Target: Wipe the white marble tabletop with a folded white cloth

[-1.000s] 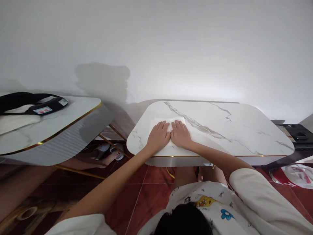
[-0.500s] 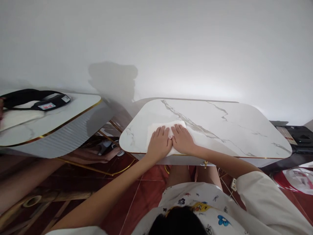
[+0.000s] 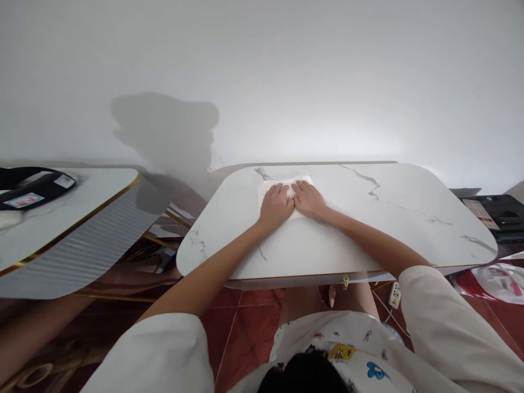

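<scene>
A white cloth (image 3: 268, 188) lies flat on the white marble table (image 3: 368, 229), towards its far left. My left hand (image 3: 276, 206) rests palm down on the cloth with its fingers stretched out. My right hand (image 3: 309, 197) lies flat beside it on the same cloth, fingers also extended, the two hands touching at the thumbs. Both arms reach far forward over the tabletop. Most of the cloth is hidden under my hands.
A second marble table (image 3: 82, 218) with gold trim stands at the left, bearing a black strap device (image 3: 30, 191). Another person's arm (image 3: 28, 333) shows at the lower left. A black object (image 3: 497, 213) and a red and white bag (image 3: 499, 281) sit at the right. Red floor tiles lie below.
Both hands have slid the cloth from the table's near edge, where it was half a second ago, towards its far side, arms stretching forward. The view has shifted with the lean.
</scene>
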`<act>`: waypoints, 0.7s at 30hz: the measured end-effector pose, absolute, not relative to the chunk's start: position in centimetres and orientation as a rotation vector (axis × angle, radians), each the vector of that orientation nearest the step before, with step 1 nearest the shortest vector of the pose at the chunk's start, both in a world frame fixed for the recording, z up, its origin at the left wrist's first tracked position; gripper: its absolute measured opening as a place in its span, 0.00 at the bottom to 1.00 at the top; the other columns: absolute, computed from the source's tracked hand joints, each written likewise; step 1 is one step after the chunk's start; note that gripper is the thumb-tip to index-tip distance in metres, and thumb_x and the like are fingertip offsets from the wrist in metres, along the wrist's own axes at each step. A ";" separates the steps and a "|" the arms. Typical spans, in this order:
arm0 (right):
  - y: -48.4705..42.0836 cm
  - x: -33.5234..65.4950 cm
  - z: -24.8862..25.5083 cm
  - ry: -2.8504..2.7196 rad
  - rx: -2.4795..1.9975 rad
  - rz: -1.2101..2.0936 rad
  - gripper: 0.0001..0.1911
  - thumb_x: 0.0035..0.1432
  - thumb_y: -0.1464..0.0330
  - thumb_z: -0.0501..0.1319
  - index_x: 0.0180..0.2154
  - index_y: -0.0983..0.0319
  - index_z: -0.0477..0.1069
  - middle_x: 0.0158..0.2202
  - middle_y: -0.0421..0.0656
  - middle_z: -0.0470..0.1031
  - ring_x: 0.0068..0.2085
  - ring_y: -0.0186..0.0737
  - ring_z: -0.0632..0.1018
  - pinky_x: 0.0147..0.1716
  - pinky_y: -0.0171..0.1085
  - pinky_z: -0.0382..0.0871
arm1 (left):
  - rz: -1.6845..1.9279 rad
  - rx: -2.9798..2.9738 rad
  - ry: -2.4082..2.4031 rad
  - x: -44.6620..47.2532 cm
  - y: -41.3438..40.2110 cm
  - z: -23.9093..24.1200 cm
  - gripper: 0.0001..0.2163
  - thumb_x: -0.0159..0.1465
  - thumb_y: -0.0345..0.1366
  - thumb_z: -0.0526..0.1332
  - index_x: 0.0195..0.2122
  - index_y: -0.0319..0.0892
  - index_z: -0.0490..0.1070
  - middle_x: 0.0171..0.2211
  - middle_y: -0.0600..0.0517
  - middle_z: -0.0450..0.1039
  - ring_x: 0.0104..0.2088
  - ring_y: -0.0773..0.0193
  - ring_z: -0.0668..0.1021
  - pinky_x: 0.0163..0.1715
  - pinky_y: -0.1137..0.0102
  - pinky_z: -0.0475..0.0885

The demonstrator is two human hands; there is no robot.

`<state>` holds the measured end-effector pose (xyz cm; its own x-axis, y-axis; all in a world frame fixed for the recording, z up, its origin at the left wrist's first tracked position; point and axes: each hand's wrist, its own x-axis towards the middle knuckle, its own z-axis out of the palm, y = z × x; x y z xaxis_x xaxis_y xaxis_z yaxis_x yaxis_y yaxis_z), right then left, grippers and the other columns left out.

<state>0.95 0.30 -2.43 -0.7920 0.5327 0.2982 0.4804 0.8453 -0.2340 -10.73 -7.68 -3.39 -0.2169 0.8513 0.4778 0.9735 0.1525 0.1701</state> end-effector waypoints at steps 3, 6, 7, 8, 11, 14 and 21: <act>2.7 -1.1 -2.5 -2.675 -0.765 0.187 0.25 0.66 0.71 0.46 0.62 0.71 0.61 0.65 0.54 0.62 0.66 0.50 0.61 0.64 0.47 0.54 | -0.662 -1.756 -2.196 -12.6 -5.4 -3.4 0.19 0.63 0.36 0.49 0.52 0.35 0.68 0.54 0.39 0.70 0.58 0.48 0.69 0.60 0.55 0.64; 4.8 -2.8 -2.5 -2.676 -0.779 0.209 0.25 0.66 0.72 0.47 0.62 0.72 0.61 0.65 0.55 0.61 0.66 0.50 0.60 0.64 0.46 0.52 | -0.689 -1.783 -2.185 -14.4 -3.4 -3.3 0.19 0.63 0.35 0.49 0.52 0.35 0.68 0.54 0.39 0.70 0.57 0.49 0.69 0.60 0.56 0.64; 5.5 -3.3 -2.5 -2.677 -0.779 0.218 0.25 0.66 0.72 0.47 0.62 0.72 0.61 0.65 0.55 0.61 0.66 0.49 0.60 0.64 0.46 0.52 | -0.699 -1.792 -2.176 -14.8 -2.8 -3.3 0.19 0.63 0.35 0.50 0.52 0.36 0.68 0.53 0.40 0.71 0.57 0.49 0.70 0.60 0.55 0.65; 6.1 -3.7 -2.5 -2.678 -0.780 0.226 0.25 0.66 0.72 0.47 0.62 0.72 0.60 0.65 0.54 0.60 0.66 0.49 0.60 0.64 0.46 0.52 | -0.701 -1.803 -2.170 -15.3 -2.2 -3.2 0.18 0.62 0.35 0.50 0.52 0.37 0.68 0.52 0.40 0.71 0.56 0.49 0.70 0.59 0.55 0.65; 7.9 -4.5 -2.5 -2.674 -0.801 0.230 0.26 0.66 0.71 0.46 0.63 0.72 0.59 0.66 0.54 0.59 0.66 0.49 0.59 0.64 0.46 0.52 | -0.671 -1.837 -2.163 -16.1 -0.3 -3.1 0.18 0.63 0.34 0.50 0.51 0.36 0.68 0.50 0.39 0.71 0.55 0.49 0.71 0.58 0.55 0.66; 9.3 -4.7 -2.6 -2.659 -0.856 0.200 0.26 0.66 0.71 0.46 0.63 0.72 0.59 0.66 0.55 0.59 0.67 0.51 0.59 0.64 0.47 0.52 | -0.645 -1.880 -2.123 -16.6 1.6 -3.1 0.19 0.63 0.34 0.49 0.52 0.36 0.68 0.51 0.39 0.71 0.56 0.48 0.70 0.58 0.55 0.65; 10.7 -3.6 -2.6 -2.549 -1.028 0.127 0.25 0.66 0.70 0.46 0.61 0.73 0.62 0.64 0.57 0.62 0.65 0.53 0.62 0.62 0.48 0.55 | -0.637 -2.008 -2.038 -16.6 5.3 -2.9 0.20 0.63 0.32 0.49 0.54 0.36 0.68 0.55 0.41 0.70 0.57 0.53 0.70 0.60 0.59 0.64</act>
<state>-3.61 10.71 -2.61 -0.6564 0.6836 0.3191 0.6485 0.7274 -0.2243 -16.55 5.30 -2.88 -0.0492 0.8968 0.4397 0.9876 -0.0220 0.1555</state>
